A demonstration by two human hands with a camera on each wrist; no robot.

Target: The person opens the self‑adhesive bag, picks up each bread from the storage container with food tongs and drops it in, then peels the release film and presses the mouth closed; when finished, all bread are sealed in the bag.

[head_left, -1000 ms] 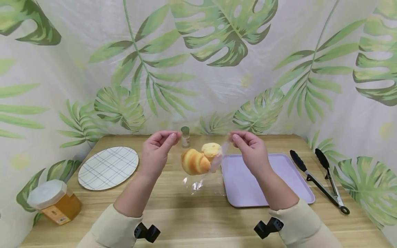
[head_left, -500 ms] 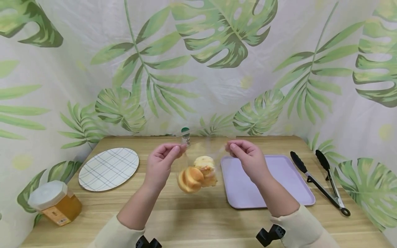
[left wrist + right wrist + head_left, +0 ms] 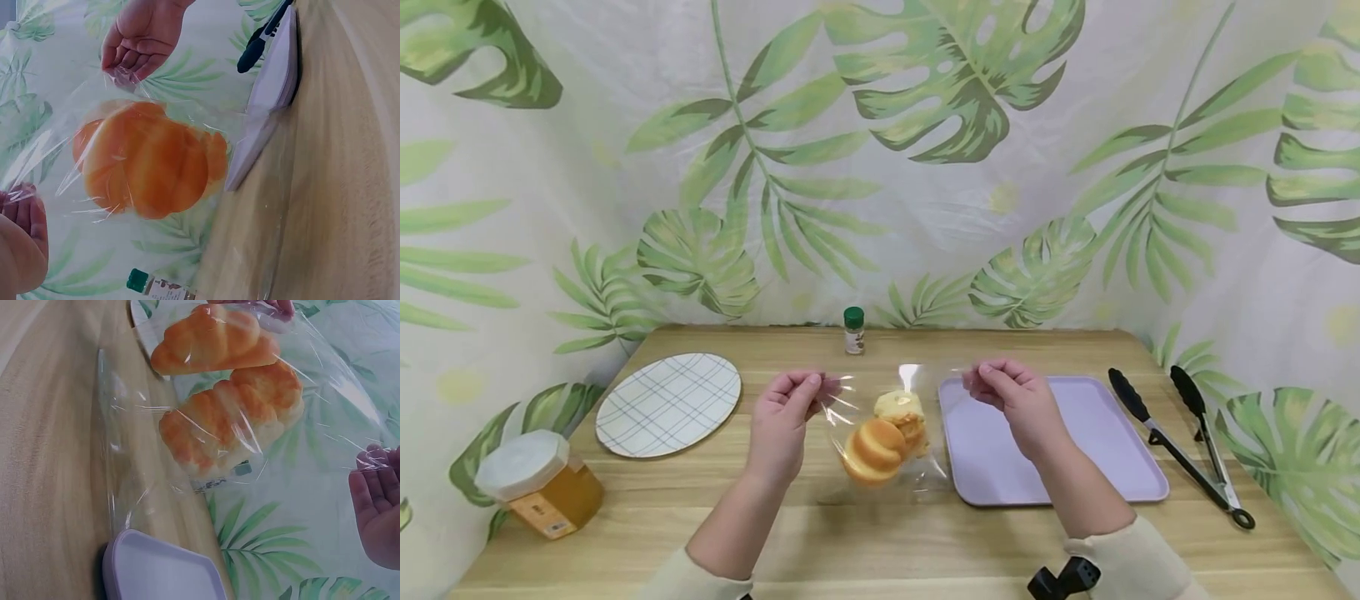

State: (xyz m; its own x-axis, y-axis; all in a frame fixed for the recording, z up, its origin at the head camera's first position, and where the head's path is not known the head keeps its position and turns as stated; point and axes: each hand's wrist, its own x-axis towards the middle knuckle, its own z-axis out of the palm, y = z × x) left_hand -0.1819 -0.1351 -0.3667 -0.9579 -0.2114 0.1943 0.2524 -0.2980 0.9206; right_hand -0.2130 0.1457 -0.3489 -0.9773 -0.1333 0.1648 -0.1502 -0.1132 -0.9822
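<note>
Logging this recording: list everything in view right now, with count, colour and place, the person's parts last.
bag: one, clear, stretched between the hands
bread: at least two pieces, golden and pale yellow, in the bag
plate: one, white with dark grid lines, left on the table
tray: one, lilac, right of the bread
tongs: one pair, black and silver, far right
jar: one, amber with whitish lid, near left
shaker: one, green cap, back of table
table: one, wood-coloured, beneath everything
backdrop: whitish with green leaves, behind
wrist device: one clearly shown, black, at the right sleeve
sleeves: two, cream, bottom edge
left hand: one, bare, pinching the bag's left side
right hand: one, bare, pinching its right side
</note>
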